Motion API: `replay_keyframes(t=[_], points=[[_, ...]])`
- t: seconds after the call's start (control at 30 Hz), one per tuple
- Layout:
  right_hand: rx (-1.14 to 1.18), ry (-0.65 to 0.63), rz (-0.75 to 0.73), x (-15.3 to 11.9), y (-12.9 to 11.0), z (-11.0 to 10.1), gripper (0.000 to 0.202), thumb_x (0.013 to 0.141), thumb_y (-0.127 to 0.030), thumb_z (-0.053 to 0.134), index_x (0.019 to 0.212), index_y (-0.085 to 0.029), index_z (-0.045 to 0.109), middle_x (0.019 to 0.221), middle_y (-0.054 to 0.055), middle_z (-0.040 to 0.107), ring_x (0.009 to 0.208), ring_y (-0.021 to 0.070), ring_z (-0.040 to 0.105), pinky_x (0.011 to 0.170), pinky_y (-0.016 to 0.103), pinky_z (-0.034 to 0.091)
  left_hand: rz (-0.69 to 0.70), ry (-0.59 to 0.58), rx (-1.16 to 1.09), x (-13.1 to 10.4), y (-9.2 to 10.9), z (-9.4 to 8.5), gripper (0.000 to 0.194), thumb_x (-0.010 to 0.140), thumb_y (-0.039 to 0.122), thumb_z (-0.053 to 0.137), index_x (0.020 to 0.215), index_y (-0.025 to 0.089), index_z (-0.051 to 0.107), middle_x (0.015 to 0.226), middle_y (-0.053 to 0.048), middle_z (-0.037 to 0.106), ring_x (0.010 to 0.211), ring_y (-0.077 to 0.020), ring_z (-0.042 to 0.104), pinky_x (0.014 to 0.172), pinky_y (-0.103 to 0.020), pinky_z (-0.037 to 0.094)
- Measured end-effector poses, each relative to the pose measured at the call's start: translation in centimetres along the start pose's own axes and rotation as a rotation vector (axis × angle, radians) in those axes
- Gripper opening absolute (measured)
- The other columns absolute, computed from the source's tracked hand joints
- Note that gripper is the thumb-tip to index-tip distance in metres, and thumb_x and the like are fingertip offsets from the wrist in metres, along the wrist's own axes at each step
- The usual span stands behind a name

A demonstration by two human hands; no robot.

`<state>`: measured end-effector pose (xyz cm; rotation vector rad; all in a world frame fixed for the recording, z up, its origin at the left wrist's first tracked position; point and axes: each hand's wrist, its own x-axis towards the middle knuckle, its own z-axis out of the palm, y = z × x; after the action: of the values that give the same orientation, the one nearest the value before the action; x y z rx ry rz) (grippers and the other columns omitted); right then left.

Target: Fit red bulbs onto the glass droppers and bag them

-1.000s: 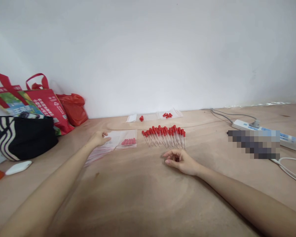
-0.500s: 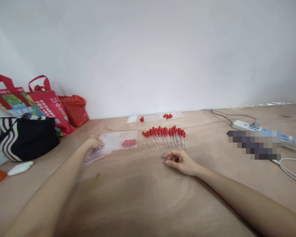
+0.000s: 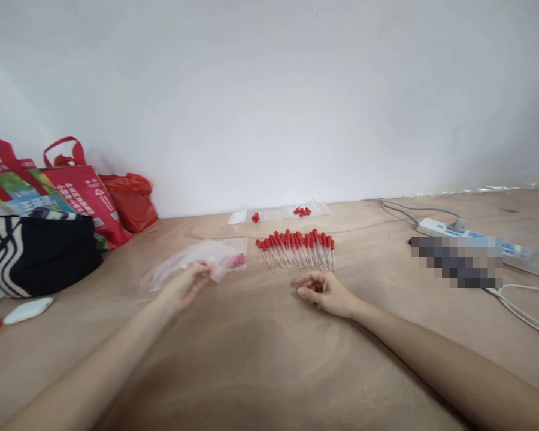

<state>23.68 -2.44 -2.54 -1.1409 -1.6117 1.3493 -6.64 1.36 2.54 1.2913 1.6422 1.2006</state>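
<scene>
My left hand (image 3: 193, 282) is pinched shut on a clear plastic zip bag (image 3: 220, 263), raised over the other bags and blurred by motion. Below it lies a pile of flat zip bags (image 3: 161, 276). Red rubber bulbs (image 3: 239, 258) show in a bag at the pile's right end, partly covered by the lifted one. My right hand (image 3: 326, 293) rests on the table, fingers loosely curled and thumb apart, with nothing visible in it. Just beyond it, a row of droppers (image 3: 296, 248) with red bulbs and clear tubes lies side by side, bulbs toward the wall.
Along the wall lie a bag with red bulbs (image 3: 302, 212) and a loose red cluster (image 3: 255, 217). Shopping bags (image 3: 81, 197) and a black pouch (image 3: 54, 254) stand left, near a white case (image 3: 29, 310). A power strip (image 3: 471, 239) with cables is on the right.
My left hand has moved right and nearer to me, lifting a zip bag off the pile. My right hand has stayed in place; the view has shifted slightly.
</scene>
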Motion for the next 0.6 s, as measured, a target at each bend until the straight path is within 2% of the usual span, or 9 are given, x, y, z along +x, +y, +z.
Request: replay_keyframes(t=[0.13, 0.2, 0.27, 0.33, 0.37, 0.4, 0.43, 0.53, 0.6], points=[[0.115, 0.065, 0.025, -0.1, -0.4, 0.0, 0.042, 0.061, -0.04, 0.065, 0.092, -0.014, 0.053, 0.065, 0.0, 0.056, 0.057, 0.0098, 0.053, 0.049, 0.022, 0.044, -0.264, -0.218, -0.31, -7.1, -0.5, 7.8, 0.011, 0.07, 0.009, 0.057, 0.067, 0.017, 0.05, 0.081, -0.006, 0.064, 0.085, -0.0162, 0.061, 0.078, -0.026, 0.051], [0.16, 0.085, 0.045, 0.0, -0.3, -0.2, 0.045, 0.059, -0.038, 0.067, 0.093, -0.014, 0.051, 0.064, 0.0, 0.058, 0.059, 0.0109, 0.055, 0.053, 0.024, 0.046, -0.391, -0.301, -0.383, -10.0, 0.2, 9.7, 0.01, 0.073, 0.009, 0.053, 0.07, 0.017, 0.049, 0.086, -0.007, 0.063, 0.09, -0.0151, 0.06, 0.084, -0.026, 0.048], [0.186, 0.091, 0.067, 0.2, 0.0, -0.3, 0.047, 0.055, -0.033, 0.071, 0.092, -0.014, 0.049, 0.063, -0.001, 0.058, 0.057, 0.0105, 0.056, 0.053, 0.024, 0.046, -0.462, -0.523, -0.365, -12.0, 1.2, 9.7, 0.004, 0.079, 0.018, 0.05, 0.075, 0.016, 0.05, 0.088, -0.009, 0.063, 0.087, -0.0159, 0.061, 0.084, -0.029, 0.048], [0.197, 0.097, 0.068, 0.5, 0.5, -0.4, 0.047, 0.05, -0.027, 0.073, 0.089, -0.015, 0.05, 0.062, -0.003, 0.058, 0.053, 0.0087, 0.054, 0.053, 0.023, 0.046, -0.537, -0.878, -0.186, -13.0, 2.2, 8.5, 0.019, 0.079, 0.033, 0.051, 0.082, 0.015, 0.051, 0.08, -0.008, 0.065, 0.075, -0.0172, 0.064, 0.076, -0.035, 0.05], [0.196, 0.099, 0.058, 0.6, 0.7, -0.4, 0.045, 0.049, -0.023, 0.073, 0.087, -0.015, 0.05, 0.062, -0.004, 0.058, 0.053, 0.0077, 0.053, 0.054, 0.023, 0.045, -0.5, -1.038, -0.026, -13.0, 2.6, 7.7, 0.026, 0.077, 0.039, 0.052, 0.083, 0.014, 0.052, 0.072, -0.007, 0.065, 0.069, -0.0185, 0.064, 0.07, -0.037, 0.051], [0.188, 0.098, 0.04, 0.7, 0.9, -0.4, 0.043, 0.048, -0.02, 0.073, 0.085, -0.015, 0.051, 0.063, -0.004, 0.057, 0.052, 0.0068, 0.052, 0.055, 0.022, 0.045, -0.392, -1.152, 0.16, -12.8, 3.0, 7.0, 0.03, 0.075, 0.041, 0.054, 0.082, 0.013, 0.054, 0.067, -0.006, 0.064, 0.066, -0.02, 0.063, 0.066, -0.038, 0.051], [0.176, 0.093, 0.015, 0.8, 1.1, -0.4, 0.04, 0.048, -0.018, 0.072, 0.083, -0.015, 0.052, 0.064, -0.004, 0.058, 0.053, 0.0062, 0.052, 0.056, 0.022, 0.045, -0.196, -1.138, 0.333, -12.3, 3.2, 6.4, 0.032, 0.075, 0.043, 0.051, 0.08, 0.012, 0.056, 0.066, -0.007, 0.064, 0.066, -0.0211, 0.063, 0.065, -0.039, 0.05], [0.144, 0.1, -0.048, 1.0, 1.1, -0.4, 0.033, 0.05, -0.013, 0.07, 0.08, -0.015, 0.055, 0.065, -0.003, 0.058, 0.053, 0.0054, 0.051, 0.057, 0.021, 0.045, 0.568, -0.873, 0.651, -9.9, 3.3, 6.1, 0.031, 0.08, 0.039, 0.045, 0.096, 0.016, 0.059, 0.099, -0.011, 0.061, 0.095, -0.0253, 0.055, 0.085, -0.045, 0.04], [0.167, 0.152, -0.019, 0.9, 0.8, -0.7, 0.028, 0.053, -0.013, 0.068, 0.078, -0.015, 0.055, 0.062, -0.004, 0.057, 0.052, 0.0059, 0.051, 0.054, 0.021, 0.045, 0.883, -0.877, 0.741, -8.2, 2.7, 6.8, 0.041, 0.078, 0.039, 0.05, 0.116, 0.023, 0.05, 0.128, -0.009, 0.042, 0.119, -0.028, 0.034, 0.1, -0.049, 0.02]])
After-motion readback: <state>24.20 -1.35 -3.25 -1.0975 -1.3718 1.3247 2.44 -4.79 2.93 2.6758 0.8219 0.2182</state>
